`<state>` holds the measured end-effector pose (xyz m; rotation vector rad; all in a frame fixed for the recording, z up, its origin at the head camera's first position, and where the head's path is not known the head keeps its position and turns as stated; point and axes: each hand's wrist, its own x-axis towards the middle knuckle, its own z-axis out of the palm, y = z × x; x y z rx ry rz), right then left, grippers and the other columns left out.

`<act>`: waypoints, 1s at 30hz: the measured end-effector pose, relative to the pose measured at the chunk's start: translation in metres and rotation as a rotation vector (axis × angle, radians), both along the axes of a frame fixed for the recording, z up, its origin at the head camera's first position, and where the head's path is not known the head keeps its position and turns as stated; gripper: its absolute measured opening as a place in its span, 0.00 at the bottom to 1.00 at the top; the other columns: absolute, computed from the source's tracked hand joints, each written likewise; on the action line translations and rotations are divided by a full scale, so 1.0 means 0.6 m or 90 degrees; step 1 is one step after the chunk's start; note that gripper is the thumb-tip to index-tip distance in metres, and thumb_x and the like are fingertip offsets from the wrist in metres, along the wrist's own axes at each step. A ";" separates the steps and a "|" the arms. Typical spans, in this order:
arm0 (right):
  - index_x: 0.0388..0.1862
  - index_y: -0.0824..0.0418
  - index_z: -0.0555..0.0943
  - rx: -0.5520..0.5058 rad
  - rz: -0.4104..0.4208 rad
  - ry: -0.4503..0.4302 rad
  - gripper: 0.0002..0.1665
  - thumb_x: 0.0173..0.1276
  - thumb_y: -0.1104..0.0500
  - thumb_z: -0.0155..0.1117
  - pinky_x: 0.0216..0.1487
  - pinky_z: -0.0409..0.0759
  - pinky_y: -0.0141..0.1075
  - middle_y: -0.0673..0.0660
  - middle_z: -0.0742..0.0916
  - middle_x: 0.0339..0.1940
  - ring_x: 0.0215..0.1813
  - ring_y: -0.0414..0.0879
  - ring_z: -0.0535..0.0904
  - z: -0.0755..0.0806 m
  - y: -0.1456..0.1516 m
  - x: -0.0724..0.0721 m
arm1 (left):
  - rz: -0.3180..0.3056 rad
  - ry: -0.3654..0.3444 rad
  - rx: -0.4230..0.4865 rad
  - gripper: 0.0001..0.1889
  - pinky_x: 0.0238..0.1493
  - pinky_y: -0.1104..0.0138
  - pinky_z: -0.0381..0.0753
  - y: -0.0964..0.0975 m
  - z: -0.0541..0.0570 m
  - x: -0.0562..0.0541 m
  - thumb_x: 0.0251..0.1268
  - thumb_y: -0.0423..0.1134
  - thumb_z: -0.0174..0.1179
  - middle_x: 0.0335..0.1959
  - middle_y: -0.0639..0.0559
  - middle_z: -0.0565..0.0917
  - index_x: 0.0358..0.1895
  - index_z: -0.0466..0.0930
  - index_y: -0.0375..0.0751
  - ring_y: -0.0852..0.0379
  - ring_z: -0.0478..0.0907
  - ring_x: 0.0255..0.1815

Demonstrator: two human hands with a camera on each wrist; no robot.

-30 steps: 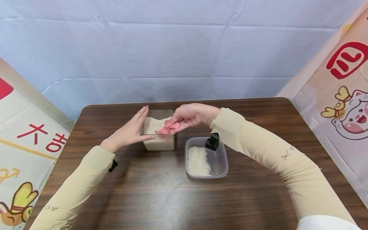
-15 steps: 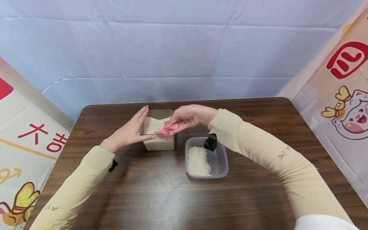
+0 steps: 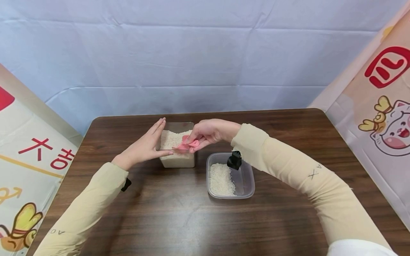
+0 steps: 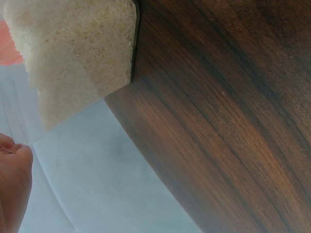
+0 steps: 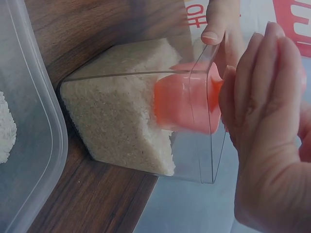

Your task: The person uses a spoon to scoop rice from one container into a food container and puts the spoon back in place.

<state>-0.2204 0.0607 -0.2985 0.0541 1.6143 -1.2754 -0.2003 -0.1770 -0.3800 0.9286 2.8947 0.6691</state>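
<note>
My right hand (image 3: pixel 213 131) pinches the handle of a pink scoop (image 3: pixel 185 144), whose bowl reaches down inside a tall clear box (image 3: pixel 179 127). In the right wrist view the scoop's front edge digs into the sloping rice (image 5: pixel 112 116), close under the box's rim. My left hand (image 3: pixel 143 145) lies against the box's left side, fingers straight, thumb along the front rim. Only part of that hand (image 4: pixel 14 179) shows in the left wrist view, at the box's edge. The box stands upright near the table's far edge.
Right of the box and nearer to me stands a shallow clear tub (image 3: pixel 230 196), with white rice (image 3: pixel 221 179) heaped in its left part. A black wrist camera (image 3: pixel 235 160) overlaps the tub's far side. The brown table (image 3: pixel 179 224) ends before a pale cloth backdrop (image 3: pixel 189 64).
My right hand and forearm have shifted slightly toward me and to the left, the scoop tilting a little in the box. The left hand, box and tub stay in place.
</note>
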 end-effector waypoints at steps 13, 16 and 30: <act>0.29 0.72 0.77 0.036 -0.010 0.050 0.06 0.63 0.70 0.54 0.23 0.78 0.27 0.61 0.82 0.16 0.18 0.44 0.81 -0.009 -0.006 0.004 | 0.001 -0.009 -0.001 0.57 0.67 0.54 0.52 -0.001 0.000 0.000 0.50 0.62 0.60 0.73 0.45 0.38 0.71 0.35 0.34 0.51 0.37 0.73; 0.30 0.73 0.77 0.037 -0.022 0.060 0.05 0.63 0.70 0.55 0.23 0.78 0.27 0.60 0.81 0.16 0.18 0.44 0.80 -0.009 -0.009 0.005 | 0.001 -0.009 -0.001 0.57 0.67 0.55 0.52 0.000 0.000 0.000 0.51 0.63 0.60 0.73 0.46 0.38 0.71 0.35 0.34 0.51 0.37 0.73; 0.26 0.74 0.74 0.040 -0.044 0.080 0.04 0.61 0.74 0.55 0.26 0.79 0.27 0.60 0.80 0.19 0.19 0.44 0.81 -0.005 -0.017 0.006 | -0.010 0.006 -0.001 0.57 0.65 0.52 0.53 0.000 0.004 0.001 0.51 0.63 0.60 0.73 0.42 0.39 0.71 0.37 0.30 0.48 0.39 0.72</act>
